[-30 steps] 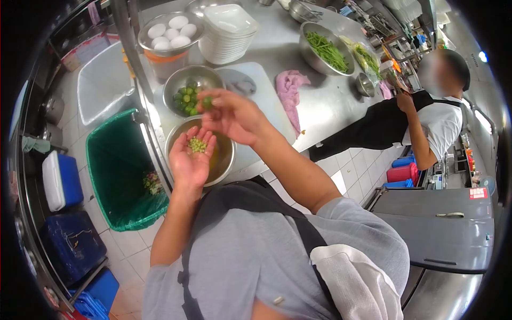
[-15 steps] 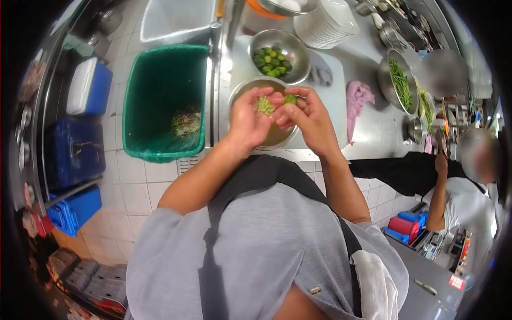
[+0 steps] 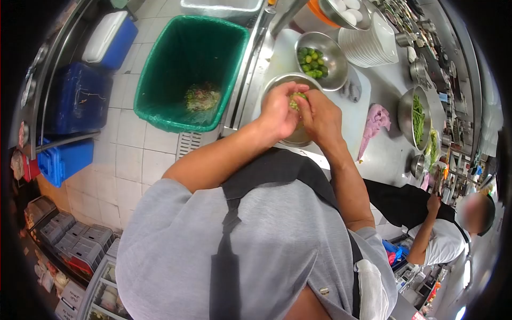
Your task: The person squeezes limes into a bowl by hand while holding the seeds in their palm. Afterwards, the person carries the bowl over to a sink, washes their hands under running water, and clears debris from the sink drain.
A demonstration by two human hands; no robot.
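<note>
1. We see the left hand cupped, its fingers loosely curled beneath small pale-green pieces resting in the palm.
2. The right hand bends its fingers around a green fruit above that palm; we cannot make out the covered fingertips.
3. The 2 hands meet over a metal bowl, just beside a 2nd bowl, which holds more fruit.
4. Near us, a pink cloth lies beside a white board.

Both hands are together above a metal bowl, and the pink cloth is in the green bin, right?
Not in the green bin: the head view shows the pink cloth on the metal counter. The left hand and right hand are indeed together above a metal bowl.
</note>
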